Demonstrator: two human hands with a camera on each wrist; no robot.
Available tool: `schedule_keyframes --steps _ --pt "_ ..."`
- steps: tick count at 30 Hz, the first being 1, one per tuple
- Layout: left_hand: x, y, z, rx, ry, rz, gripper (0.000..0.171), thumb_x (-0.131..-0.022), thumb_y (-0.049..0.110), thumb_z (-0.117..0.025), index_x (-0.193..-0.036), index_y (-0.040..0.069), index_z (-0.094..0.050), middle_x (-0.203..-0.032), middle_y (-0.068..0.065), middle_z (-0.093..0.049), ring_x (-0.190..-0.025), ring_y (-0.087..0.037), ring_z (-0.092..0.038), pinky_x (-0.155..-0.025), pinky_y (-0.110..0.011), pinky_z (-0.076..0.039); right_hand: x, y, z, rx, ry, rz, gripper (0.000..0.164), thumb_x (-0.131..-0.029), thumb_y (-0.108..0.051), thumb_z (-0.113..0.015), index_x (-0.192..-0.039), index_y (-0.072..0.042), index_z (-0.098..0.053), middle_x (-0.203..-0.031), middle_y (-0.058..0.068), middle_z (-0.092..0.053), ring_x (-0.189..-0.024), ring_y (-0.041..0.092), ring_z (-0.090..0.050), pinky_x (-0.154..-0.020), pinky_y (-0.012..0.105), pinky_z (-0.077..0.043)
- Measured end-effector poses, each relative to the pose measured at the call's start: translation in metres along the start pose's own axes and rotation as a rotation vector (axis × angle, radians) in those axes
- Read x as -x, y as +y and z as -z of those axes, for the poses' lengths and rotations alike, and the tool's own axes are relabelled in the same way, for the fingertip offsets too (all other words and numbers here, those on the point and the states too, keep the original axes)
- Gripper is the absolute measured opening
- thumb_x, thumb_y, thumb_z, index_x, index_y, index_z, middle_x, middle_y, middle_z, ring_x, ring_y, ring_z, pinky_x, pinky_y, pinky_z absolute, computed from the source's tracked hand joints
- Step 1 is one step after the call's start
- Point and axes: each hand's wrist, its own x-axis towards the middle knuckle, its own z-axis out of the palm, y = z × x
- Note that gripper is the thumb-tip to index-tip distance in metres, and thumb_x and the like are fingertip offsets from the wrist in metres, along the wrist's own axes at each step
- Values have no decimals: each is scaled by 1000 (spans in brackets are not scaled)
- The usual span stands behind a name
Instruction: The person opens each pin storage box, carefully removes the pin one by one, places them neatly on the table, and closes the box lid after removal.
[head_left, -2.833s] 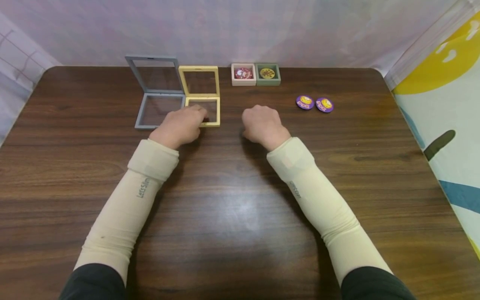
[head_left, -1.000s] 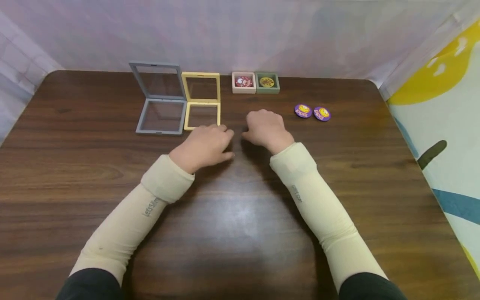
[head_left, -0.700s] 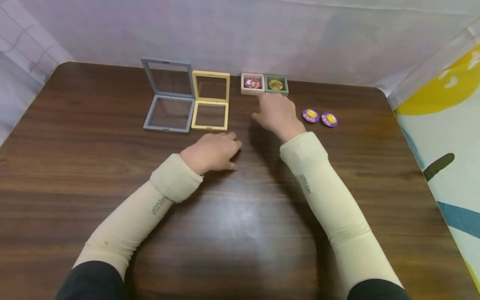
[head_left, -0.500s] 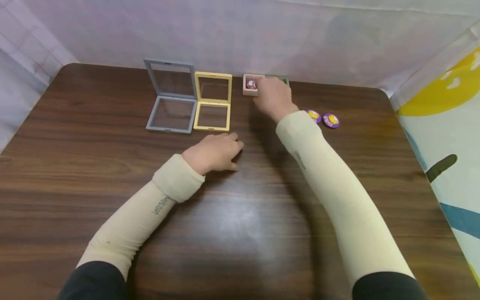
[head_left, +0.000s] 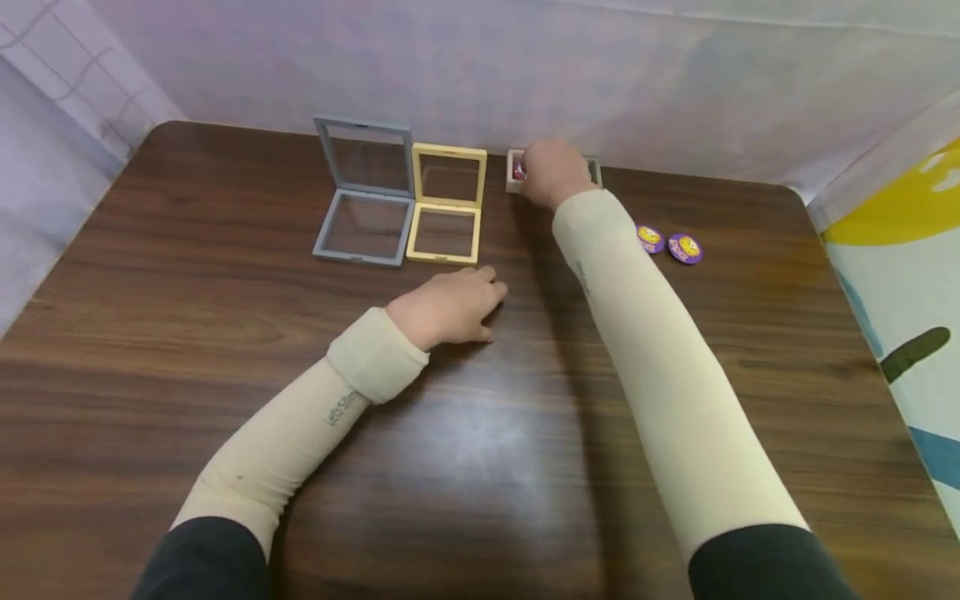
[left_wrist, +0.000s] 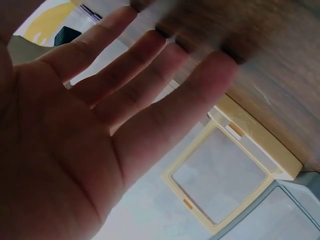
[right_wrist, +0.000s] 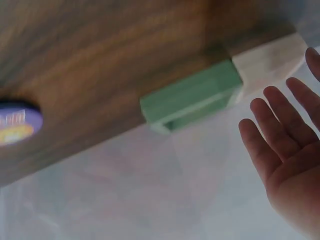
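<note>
My left hand [head_left: 450, 308] rests with its fingertips on the table, fingers spread and fairly straight, holding nothing. Just behind it an unfolded yellow display frame [head_left: 444, 257] with a clear film window stands beside a larger grey-blue one [head_left: 358, 257]. At the back, my right hand [head_left: 555, 171] is over a pale pink box [head_left: 512, 187] and a green box [right_wrist: 195, 97], covering most of both in the head view. In the right wrist view its fingers are loosely extended near the pink box. Part of a red round piece shows inside that box.
Two purple badges [head_left: 686, 248] with yellow pictures lie right of the boxes, one partly behind the right sleeve. A pale curtain [head_left: 450, 75] hangs along the back edge of the brown wooden table [head_left: 225, 333]. A patterned cloth [head_left: 900, 350] borders the right side.
My left hand has left the yellow frame, moving right and nearer to me onto the table. My right hand has moved forward from mid-table to over the two boxes. The head view has shifted slightly.
</note>
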Motion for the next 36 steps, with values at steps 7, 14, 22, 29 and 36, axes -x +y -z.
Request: schedule_keyframes --steps 7,14,22,29,36 --pt "-3 4 0 -17 4 -12 57 -88 32 -68 -133 4 -49 -144 -21 -41 -130 -37 -44 -103 -50 -46 -6 0 -14 39 4 -44 26 -99 -19 -44 -97 -4 -65 -102 15 -67 -87 31 -64 -76 49 -57" --pt "-5 4 1 -41 -1 3 58 -88 39 -65 -133 7 -49 -141 -18 -43 -127 -35 -47 -100 -50 -48 -6 1 -19 60 98 -45 27 -98 -14 -41 -95 -6 -67 -108 18 -68 -94 38 -65 -75 53 -57" --pt "-5 0 3 -75 86 -39 46 -89 40 -63 -122 8 -58 -116 -14 -60 -103 -29 -61 -83 -49 -55 4 -4 -19 98 84 -16 29 -99 -18 -42 -91 -6 -67 -99 17 -70 -85 34 -65 -69 51 -56" --pt "-3 -1 9 -96 270 -21 46 -88 43 -63 -118 9 -59 -114 -13 -62 -105 -32 -61 -97 -53 -46 20 6 -20 62 144 19 33 -100 -25 -43 -79 -8 -60 -81 13 -63 -71 28 -55 -59 48 -50" --pt "-4 -7 16 -101 345 56 53 -88 45 -63 -125 7 -54 -127 -16 -57 -119 -35 -53 -104 -53 -41 46 16 -23 23 273 120 29 -97 -28 -53 -82 -7 -66 -85 18 -66 -78 40 -62 -64 59 -53"
